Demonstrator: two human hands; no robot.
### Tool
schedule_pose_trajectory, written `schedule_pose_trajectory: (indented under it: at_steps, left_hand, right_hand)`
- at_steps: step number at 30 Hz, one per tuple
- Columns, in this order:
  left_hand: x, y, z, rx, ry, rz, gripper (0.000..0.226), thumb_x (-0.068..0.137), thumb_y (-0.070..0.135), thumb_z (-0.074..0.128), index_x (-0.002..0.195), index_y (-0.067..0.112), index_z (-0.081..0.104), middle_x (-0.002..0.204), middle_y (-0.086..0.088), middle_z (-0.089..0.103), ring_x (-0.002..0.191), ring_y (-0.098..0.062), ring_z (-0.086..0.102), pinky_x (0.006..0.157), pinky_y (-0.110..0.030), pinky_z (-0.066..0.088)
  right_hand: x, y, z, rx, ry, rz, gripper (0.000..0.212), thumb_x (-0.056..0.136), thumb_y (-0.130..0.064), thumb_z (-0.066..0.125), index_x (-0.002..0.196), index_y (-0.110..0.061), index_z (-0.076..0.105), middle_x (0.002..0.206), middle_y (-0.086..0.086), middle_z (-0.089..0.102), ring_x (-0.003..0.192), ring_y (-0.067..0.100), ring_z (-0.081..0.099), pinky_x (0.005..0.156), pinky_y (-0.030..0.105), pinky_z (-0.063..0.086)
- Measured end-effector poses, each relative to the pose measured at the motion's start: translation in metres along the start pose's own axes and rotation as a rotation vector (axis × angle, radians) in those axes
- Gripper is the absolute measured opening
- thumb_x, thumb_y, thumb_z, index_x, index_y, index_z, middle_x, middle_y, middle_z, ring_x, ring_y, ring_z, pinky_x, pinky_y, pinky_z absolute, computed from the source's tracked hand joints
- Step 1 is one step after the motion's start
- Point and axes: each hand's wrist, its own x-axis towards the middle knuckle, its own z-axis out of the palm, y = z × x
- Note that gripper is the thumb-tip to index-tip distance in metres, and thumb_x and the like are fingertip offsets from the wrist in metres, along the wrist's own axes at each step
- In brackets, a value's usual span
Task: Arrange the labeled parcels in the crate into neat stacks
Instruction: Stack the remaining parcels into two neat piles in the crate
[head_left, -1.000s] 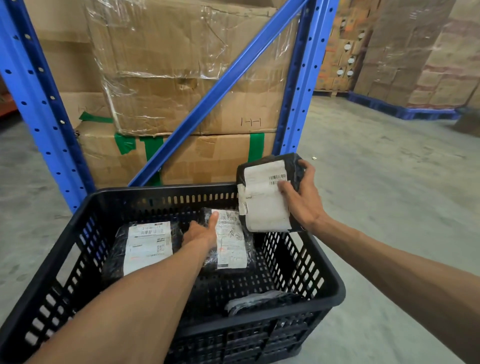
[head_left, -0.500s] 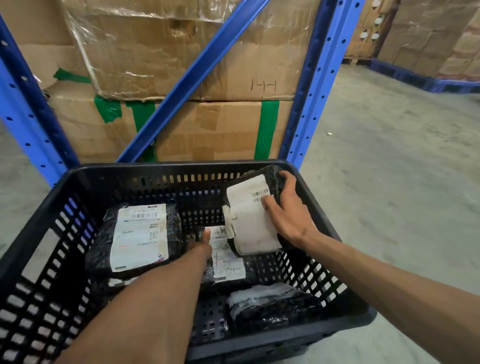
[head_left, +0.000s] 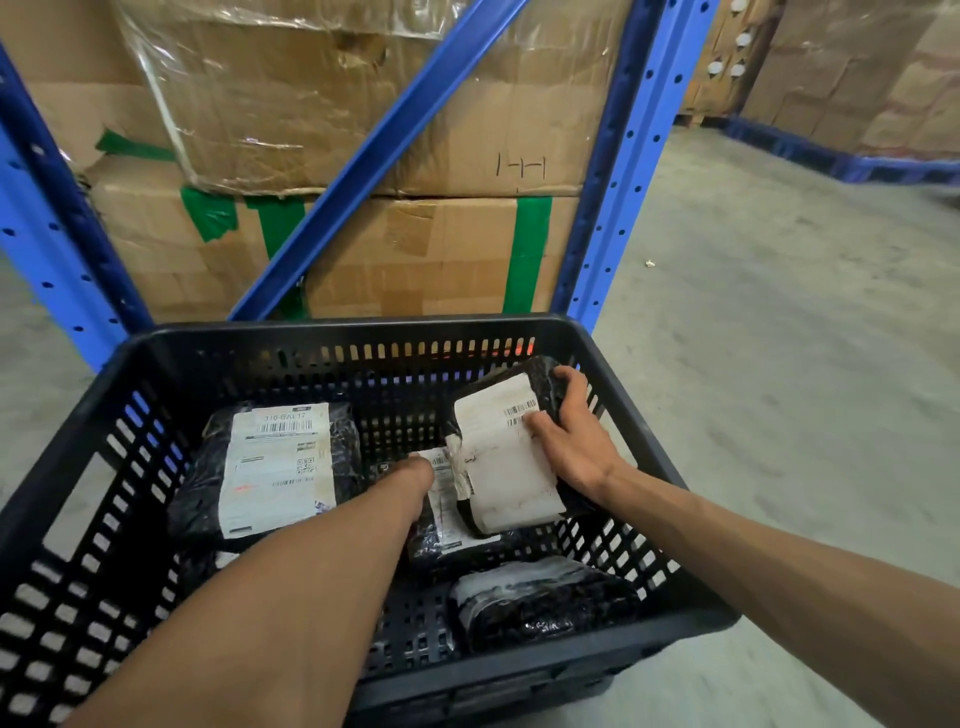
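A black slotted crate (head_left: 358, 332) stands on the floor before me. My right hand (head_left: 571, 441) grips a black parcel with a white label (head_left: 501, 462), held tilted inside the crate at its right side. Under it lies a second labeled parcel (head_left: 447, 519); my left hand (head_left: 415, 470) rests on it, its fingers mostly hidden behind my wrist. A larger labeled parcel (head_left: 275, 467) lies at the crate's left, on top of another black bundle. One more black parcel (head_left: 540, 603) lies at the near right, label turned away.
Blue rack uprights (head_left: 618, 171) and a diagonal brace (head_left: 395, 135) stand right behind the crate, with stacked cardboard boxes (head_left: 415, 254) on the rack. Grey concrete floor (head_left: 779, 338) spreads to the right; more boxes on blue pallets (head_left: 857, 78) stand far right.
My right hand has lowered its parcel from above the crate's rim down inside, over the middle parcel. My view has tilted down and closer to the crate. My left hand stays on the middle parcel.
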Motion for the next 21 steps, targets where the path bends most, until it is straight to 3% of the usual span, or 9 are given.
schedule_pose_trajectory:
  at_steps: [3, 5, 7, 10, 11, 14, 17, 19, 21]
  left_hand:
    - [-0.014, 0.005, -0.010, 0.070, 0.060, -0.012, 0.067, 0.105, 0.046, 0.016, 0.152, -0.001, 0.029, 0.159, -0.020, 0.027, 0.145, -0.035, 0.030, 0.118, -0.043, 0.023]
    - [-0.027, 0.016, -0.017, 0.045, 0.025, 0.005, 0.076, 0.101, 0.057, 0.011, 0.154, 0.005, 0.027, 0.160, -0.020, 0.026, 0.146, -0.036, 0.026, 0.119, -0.048, 0.019]
    - [-0.042, 0.028, -0.025, -0.038, -0.052, 0.044, 0.084, 0.094, 0.068, 0.008, 0.154, 0.013, 0.029, 0.158, -0.017, 0.033, 0.143, -0.036, 0.033, 0.118, -0.050, 0.022]
    - [-0.065, 0.047, -0.035, -0.260, -0.252, 0.103, 0.096, 0.085, 0.080, 0.012, 0.143, 0.014, 0.051, 0.126, -0.016, 0.066, 0.112, -0.032, 0.063, 0.104, -0.050, 0.047]
    - [-0.073, 0.052, -0.038, -0.275, -0.278, 0.144, 0.098, 0.082, 0.082, 0.014, 0.143, 0.016, 0.051, 0.124, -0.015, 0.068, 0.111, -0.031, 0.065, 0.101, -0.051, 0.049]
    - [-0.088, 0.065, -0.046, -0.151, -0.146, 0.323, 0.106, 0.074, 0.090, 0.021, 0.155, 0.022, 0.030, 0.157, -0.007, 0.037, 0.142, -0.030, 0.038, 0.116, -0.048, 0.031]
    - [-0.101, 0.071, -0.056, -0.122, 0.007, 0.505, 0.101, 0.076, 0.087, 0.032, 0.154, 0.022, 0.031, 0.159, -0.002, 0.033, 0.144, -0.025, 0.034, 0.112, -0.041, 0.029]
    - [-0.105, 0.074, -0.061, -0.153, 0.026, 0.591, 0.088, 0.078, 0.084, 0.035, 0.145, 0.027, 0.046, 0.150, -0.001, 0.048, 0.134, -0.023, 0.045, 0.099, -0.034, 0.036]
    - [-0.109, 0.075, -0.064, -0.191, 0.023, 0.641, 0.079, 0.080, 0.082, 0.035, 0.137, 0.031, 0.054, 0.139, 0.003, 0.057, 0.126, -0.021, 0.052, 0.095, -0.031, 0.036]
  right_hand:
    - [0.002, 0.002, -0.002, 0.159, -0.031, 0.068, 0.064, 0.096, -0.024, 0.053, 0.150, -0.030, 0.018, 0.122, 0.004, 0.065, 0.105, 0.026, 0.064, 0.098, 0.045, 0.053]
    - [0.003, 0.001, -0.004, 0.273, -0.061, 0.098, 0.064, 0.097, -0.021, 0.055, 0.149, -0.030, 0.019, 0.113, -0.002, 0.064, 0.092, 0.014, 0.066, 0.072, 0.024, 0.059]
    - [0.003, -0.001, -0.006, 0.352, -0.066, 0.116, 0.063, 0.097, -0.022, 0.057, 0.148, -0.031, 0.021, 0.112, -0.001, 0.066, 0.087, 0.013, 0.068, 0.056, 0.020, 0.054]
    - [0.004, -0.002, -0.007, 0.481, -0.043, 0.134, 0.060, 0.096, -0.024, 0.060, 0.144, -0.034, 0.026, 0.112, 0.002, 0.068, 0.083, 0.015, 0.072, 0.055, 0.024, 0.056]
    - [0.004, -0.004, -0.007, 0.525, -0.035, 0.134, 0.059, 0.096, -0.024, 0.060, 0.144, -0.036, 0.027, 0.111, 0.001, 0.068, 0.083, 0.016, 0.073, 0.057, 0.026, 0.057]
    - [0.003, -0.016, -0.004, 0.596, 0.001, 0.093, 0.067, 0.094, -0.030, 0.062, 0.150, -0.033, 0.027, 0.126, 0.003, 0.065, 0.103, 0.023, 0.070, 0.080, 0.039, 0.058]
    - [0.002, -0.030, -0.002, 0.605, 0.011, 0.015, 0.072, 0.094, -0.053, 0.059, 0.155, -0.025, 0.032, 0.142, -0.001, 0.060, 0.124, 0.020, 0.063, 0.108, 0.045, 0.049]
    - [-0.001, -0.040, 0.003, 0.560, 0.037, -0.043, 0.065, 0.097, -0.060, 0.050, 0.148, -0.020, 0.045, 0.134, -0.004, 0.065, 0.118, 0.012, 0.066, 0.101, 0.032, 0.053]
    - [-0.006, -0.048, 0.007, 0.547, 0.120, -0.084, 0.052, 0.099, -0.059, 0.045, 0.134, -0.022, 0.052, 0.122, -0.008, 0.068, 0.102, -0.002, 0.067, 0.081, 0.014, 0.052]
